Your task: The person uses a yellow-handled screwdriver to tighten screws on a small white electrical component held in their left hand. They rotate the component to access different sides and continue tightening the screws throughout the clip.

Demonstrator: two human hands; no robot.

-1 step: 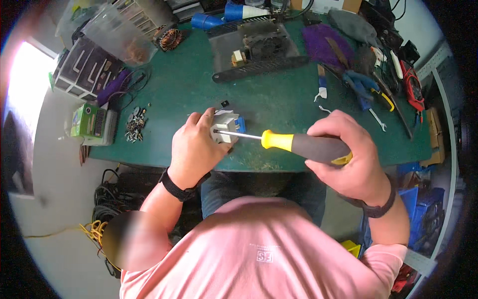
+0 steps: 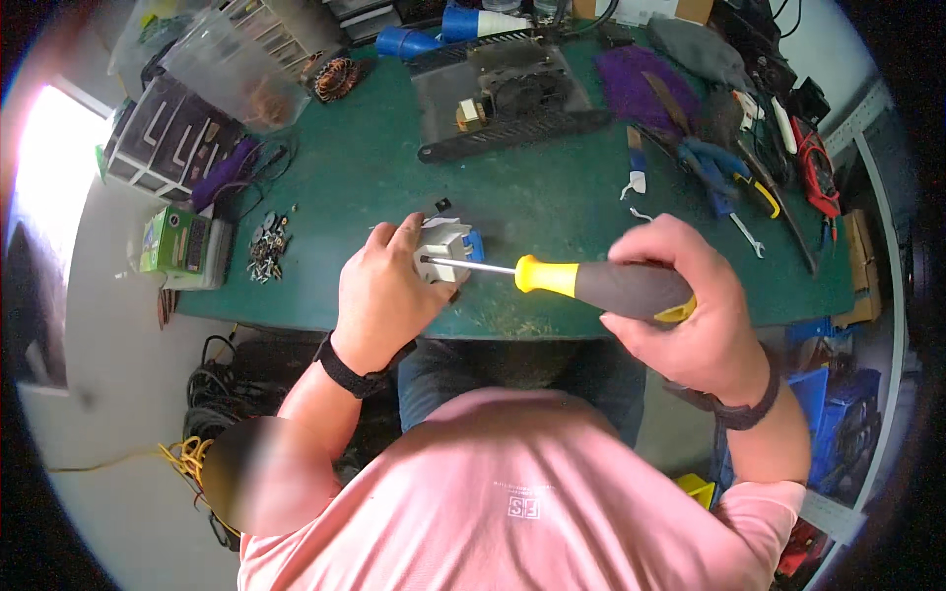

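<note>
My left hand [image 2: 387, 288] is closed around a small white and blue plastic housing [image 2: 449, 244] on the green table, fingers on its far side and thumb at its near side. In my right hand [image 2: 724, 310] is a screwdriver [image 2: 621, 288] with a yellow and dark grey handle, lying almost level. My fingers and thumb sit around the back end of the handle; the index finger is a little blurred. The metal shaft points left, and its tip meets the white face of the housing, by my left hand. Just beyond the housing lies a small black piece [image 2: 442, 205].
Loose screws and small metal parts [image 2: 268, 248] lie left, near a green box [image 2: 169, 238] and a drawer cabinet [image 2: 169, 133]. An opened black chassis [image 2: 507, 98] stands at the back. Pliers [image 2: 714, 163], a wrench [image 2: 746, 234] and a red meter [image 2: 816, 172] lie right.
The fingers of my right hand have shifted slightly on the screwdriver handle, with the index finger lifting a little. My left hand and the housing hold almost still.
</note>
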